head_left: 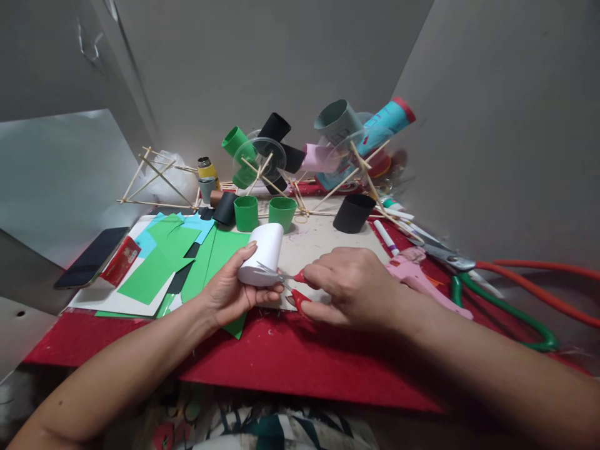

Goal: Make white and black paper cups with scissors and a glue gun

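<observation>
My left hand (239,284) is closed around a white paper cylinder (266,247), which leans with its lower end toward me. In my right hand (342,284) is a small pair of scissors (296,294) with red handles. The parted blades lie at the cylinder's lower end; whether they are cutting the paper I cannot tell. Just behind the cylinder, two green paper cups (246,214) stand on a pale board (319,244). To their right a black paper cup (354,214) also rests on the board.
Green paper sheets (150,275) and a phone (94,256) lie at left. Behind stand stick frames (363,165) bearing clear discs with coloured paper tubes (387,125). At right lie a pink glue gun (417,272) and large shears (450,256) on red cloth (300,369).
</observation>
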Demonstrator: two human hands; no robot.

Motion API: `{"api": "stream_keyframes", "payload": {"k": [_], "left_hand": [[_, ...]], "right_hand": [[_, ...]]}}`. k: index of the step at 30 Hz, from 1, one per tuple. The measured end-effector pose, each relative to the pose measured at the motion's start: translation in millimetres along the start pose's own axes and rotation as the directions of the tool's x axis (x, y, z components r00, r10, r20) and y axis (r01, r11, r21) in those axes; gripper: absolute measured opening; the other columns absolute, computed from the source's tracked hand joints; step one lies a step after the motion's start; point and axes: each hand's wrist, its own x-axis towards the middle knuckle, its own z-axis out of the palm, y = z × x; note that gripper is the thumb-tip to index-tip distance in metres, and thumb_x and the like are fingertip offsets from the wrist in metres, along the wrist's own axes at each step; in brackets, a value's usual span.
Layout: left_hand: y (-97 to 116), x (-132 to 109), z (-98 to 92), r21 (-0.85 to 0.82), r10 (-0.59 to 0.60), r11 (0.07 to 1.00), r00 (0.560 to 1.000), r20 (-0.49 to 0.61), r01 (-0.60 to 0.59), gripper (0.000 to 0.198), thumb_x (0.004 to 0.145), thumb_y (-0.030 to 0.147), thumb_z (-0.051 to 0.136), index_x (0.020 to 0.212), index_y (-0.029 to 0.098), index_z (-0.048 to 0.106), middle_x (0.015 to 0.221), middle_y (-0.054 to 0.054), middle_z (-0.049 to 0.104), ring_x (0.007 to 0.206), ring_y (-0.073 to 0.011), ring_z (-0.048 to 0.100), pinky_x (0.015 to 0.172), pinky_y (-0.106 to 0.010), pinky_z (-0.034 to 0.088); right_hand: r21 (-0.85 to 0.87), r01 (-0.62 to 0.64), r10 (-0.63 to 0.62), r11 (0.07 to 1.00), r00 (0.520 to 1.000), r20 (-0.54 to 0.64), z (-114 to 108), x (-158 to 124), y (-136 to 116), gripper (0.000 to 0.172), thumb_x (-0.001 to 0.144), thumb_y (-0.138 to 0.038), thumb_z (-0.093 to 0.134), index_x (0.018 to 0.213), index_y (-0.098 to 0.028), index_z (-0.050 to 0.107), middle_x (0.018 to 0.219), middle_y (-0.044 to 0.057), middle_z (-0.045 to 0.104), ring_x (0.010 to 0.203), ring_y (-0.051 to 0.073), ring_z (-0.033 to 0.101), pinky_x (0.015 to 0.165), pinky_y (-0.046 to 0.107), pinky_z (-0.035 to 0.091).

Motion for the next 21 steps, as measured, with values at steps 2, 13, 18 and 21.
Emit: {"api": "stream_keyframes", "payload": {"k": [2, 13, 18, 21], "left_hand": [[0.1, 0.5, -0.5, -0.003, -0.005, 1.0, 1.0, 0.004, 0.005, 0.034, 0.091, 0.039, 0.054, 0.111, 0.011, 0.051, 0.075, -0.011, 0.07, 0.059, -0.018, 0.07, 0.053, -0.024, 0.059], [-0.8, 1.0, -0.2, -0.005, -0.051, 0.999, 0.997, 0.05, 0.051, 0.035, 0.09, 0.041, 0.056, 0.105, 0.01, 0.052, 0.077, -0.011, 0.07, 0.059, -0.0184, 0.07, 0.053, -0.025, 0.059], [-2.4, 3.0, -3.5, 0.009, -0.028, 1.0, 0.998, 0.049, 0.028, 0.034, 0.09, 0.04, 0.056, 0.11, 0.012, 0.052, 0.078, -0.01, 0.07, 0.06, -0.018, 0.07, 0.055, -0.025, 0.059], [-2.7, 3.6, -3.8, 0.013, -0.03, 0.999, 0.999, 0.041, 0.03, 0.035, 0.092, 0.039, 0.053, 0.113, 0.012, 0.052, 0.078, -0.01, 0.07, 0.06, -0.0182, 0.07, 0.055, -0.026, 0.059]], "right_hand": [[-0.004, -0.006, 0.006, 1.0, 1.0, 0.018, 0.7, -0.3, 0.5, 0.03, 0.087, -0.037, 0.051, 0.074, -0.016, 0.067, 0.055, 0.005, 0.061, 0.052, 0.017, 0.051, 0.056, 0.03, 0.026], [0.116, -0.027, 0.02, 0.993, 0.998, 0.054, 1.8, 0.1, -0.2, 0.023, 0.083, -0.034, 0.052, 0.074, -0.017, 0.065, 0.057, 0.003, 0.062, 0.053, 0.016, 0.053, 0.056, 0.029, 0.028], [0.126, -0.022, 0.013, 0.992, 0.997, 0.07, 0.8, -0.2, 1.0, 0.024, 0.084, -0.034, 0.052, 0.071, -0.017, 0.064, 0.055, 0.002, 0.061, 0.053, 0.016, 0.053, 0.056, 0.029, 0.027], [0.122, 0.011, -0.018, 0.992, 0.999, 0.051, 1.8, -1.9, 2.5, 0.027, 0.086, -0.034, 0.052, 0.068, -0.017, 0.062, 0.053, 0.002, 0.059, 0.051, 0.015, 0.052, 0.056, 0.029, 0.026]]}}
